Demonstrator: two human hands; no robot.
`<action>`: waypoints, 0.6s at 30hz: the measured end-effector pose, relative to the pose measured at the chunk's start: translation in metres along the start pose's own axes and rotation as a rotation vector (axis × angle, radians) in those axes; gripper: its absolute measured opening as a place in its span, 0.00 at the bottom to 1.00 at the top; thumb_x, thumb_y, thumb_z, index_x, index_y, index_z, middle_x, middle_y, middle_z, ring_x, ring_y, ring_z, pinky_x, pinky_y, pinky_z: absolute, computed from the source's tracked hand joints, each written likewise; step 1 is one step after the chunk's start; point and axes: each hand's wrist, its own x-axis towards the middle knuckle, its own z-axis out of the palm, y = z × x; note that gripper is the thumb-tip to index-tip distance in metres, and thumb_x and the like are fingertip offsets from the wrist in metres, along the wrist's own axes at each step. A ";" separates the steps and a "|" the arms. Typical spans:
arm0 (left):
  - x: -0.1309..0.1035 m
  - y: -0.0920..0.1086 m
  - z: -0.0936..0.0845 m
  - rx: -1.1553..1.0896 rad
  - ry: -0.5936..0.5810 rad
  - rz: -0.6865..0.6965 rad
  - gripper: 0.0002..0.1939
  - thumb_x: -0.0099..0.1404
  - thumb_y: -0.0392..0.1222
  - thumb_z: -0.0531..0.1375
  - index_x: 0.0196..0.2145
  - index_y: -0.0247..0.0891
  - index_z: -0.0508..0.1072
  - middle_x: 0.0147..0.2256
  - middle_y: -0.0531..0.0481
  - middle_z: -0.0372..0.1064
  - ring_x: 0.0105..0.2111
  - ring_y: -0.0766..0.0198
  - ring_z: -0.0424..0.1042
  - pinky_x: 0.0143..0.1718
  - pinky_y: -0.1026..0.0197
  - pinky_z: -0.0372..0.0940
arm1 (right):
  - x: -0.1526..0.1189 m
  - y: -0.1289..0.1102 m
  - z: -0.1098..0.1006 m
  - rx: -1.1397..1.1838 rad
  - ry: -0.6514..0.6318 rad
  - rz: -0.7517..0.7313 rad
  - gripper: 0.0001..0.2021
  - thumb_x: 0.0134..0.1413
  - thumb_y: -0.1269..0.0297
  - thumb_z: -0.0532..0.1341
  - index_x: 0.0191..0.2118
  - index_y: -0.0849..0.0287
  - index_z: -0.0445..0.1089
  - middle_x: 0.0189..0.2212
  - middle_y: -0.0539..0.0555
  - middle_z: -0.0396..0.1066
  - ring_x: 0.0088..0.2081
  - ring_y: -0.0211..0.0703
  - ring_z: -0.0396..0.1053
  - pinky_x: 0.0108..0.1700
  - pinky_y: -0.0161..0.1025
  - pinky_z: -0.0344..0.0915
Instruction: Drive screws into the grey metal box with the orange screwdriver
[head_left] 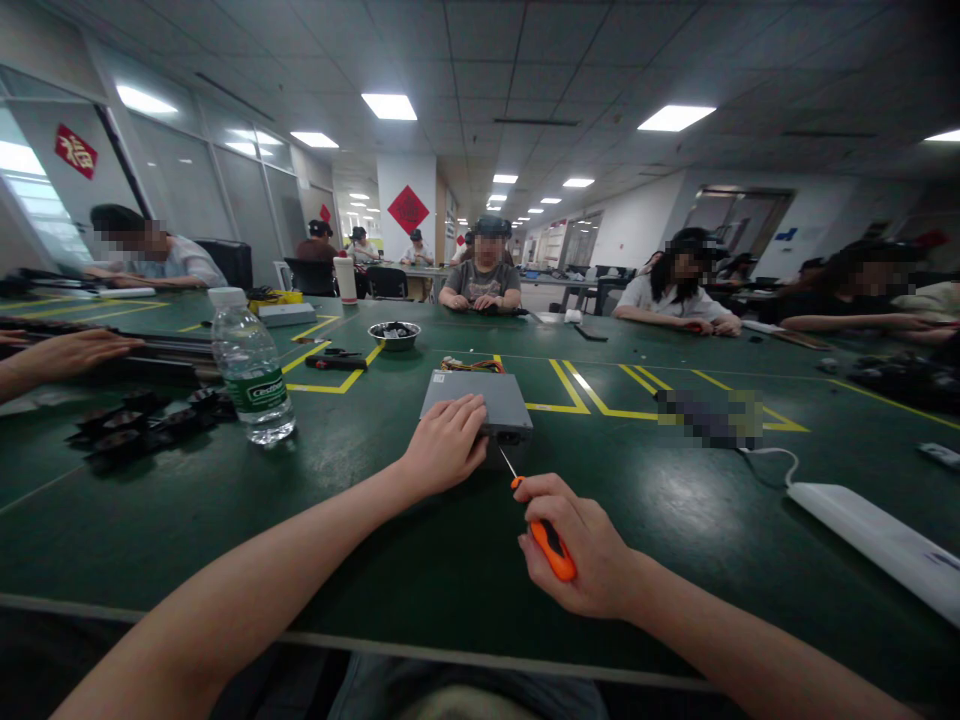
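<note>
A grey metal computer power supply (507, 395) lies on the green table in front of me, its bundle of coloured cables (472, 366) at the far side. My left hand (448, 440) grips its near left part, the fingers laid over the top and the thumb by the near side. In my right hand (574, 545) is a screwdriver (553, 550) with an orange and black handle. Its thin shaft slants up and left, with the tip close to the near face of the power supply, below the socket. Whether the tip touches a screw, I cannot tell.
A water bottle (251, 370) stands left, beside black fans (124, 430). Beyond are a metal bowl (394, 335) of small parts and dark tools (336, 360). At right, a white power bank-like slab (874, 535) connects by cable to a blurred device (705, 415). Other people sit around.
</note>
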 end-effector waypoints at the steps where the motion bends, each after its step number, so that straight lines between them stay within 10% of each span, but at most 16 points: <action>1: 0.000 0.000 0.000 -0.002 -0.001 -0.001 0.17 0.63 0.40 0.51 0.48 0.33 0.64 0.53 0.38 0.62 0.53 0.54 0.62 0.50 0.52 0.58 | 0.000 0.000 0.000 0.004 0.018 0.002 0.06 0.51 0.70 0.53 0.37 0.60 0.58 0.35 0.57 0.66 0.35 0.39 0.67 0.31 0.33 0.66; 18: 0.000 0.001 0.000 0.001 -0.009 -0.005 0.17 0.63 0.40 0.52 0.48 0.33 0.64 0.53 0.39 0.63 0.53 0.53 0.63 0.51 0.52 0.58 | 0.000 0.000 0.005 0.018 -0.018 -0.008 0.05 0.52 0.69 0.54 0.35 0.59 0.57 0.33 0.55 0.65 0.33 0.38 0.66 0.30 0.32 0.64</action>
